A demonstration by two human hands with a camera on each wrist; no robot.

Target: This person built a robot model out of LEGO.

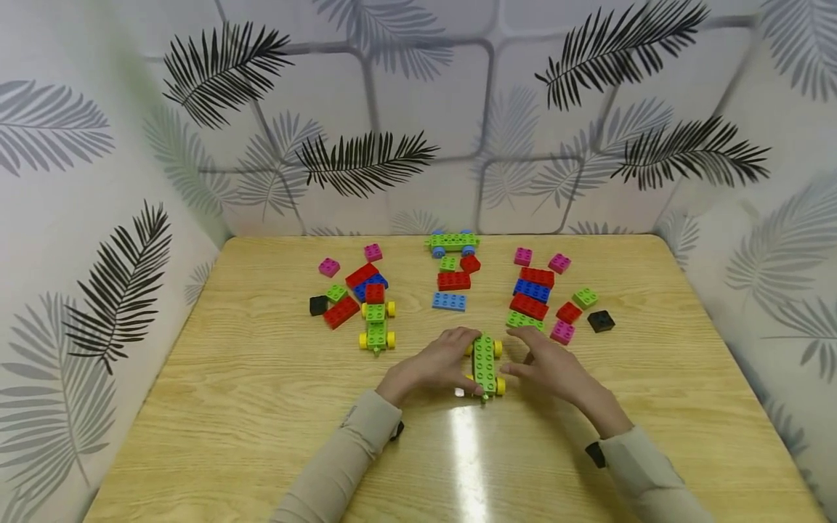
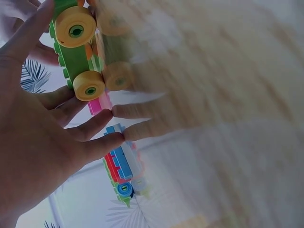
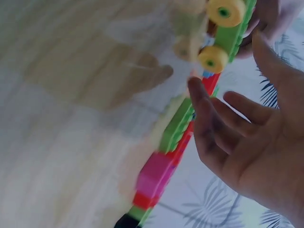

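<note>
A green toy car base (image 1: 484,363) with yellow wheels (image 2: 89,85) stands on the table, pointing away from me. My left hand (image 1: 437,365) holds it from the left side, thumb at its near end and fingers at its far end. The other left fingers spread low by the tabletop in the left wrist view. To the right of the base, my right hand (image 1: 552,369) is apart from it, fingers loosely bent and nothing in them. Just beyond the right fingertips lies a green brick (image 1: 525,321), beside a red brick (image 1: 530,306).
Left stands another yellow-wheeled car (image 1: 376,330) with bricks on it. A blue-wheeled car base (image 1: 453,242) sits at the back edge. Loose bricks lie around, including a light blue brick (image 1: 449,301), a pink brick (image 1: 562,332) and a black brick (image 1: 600,320).
</note>
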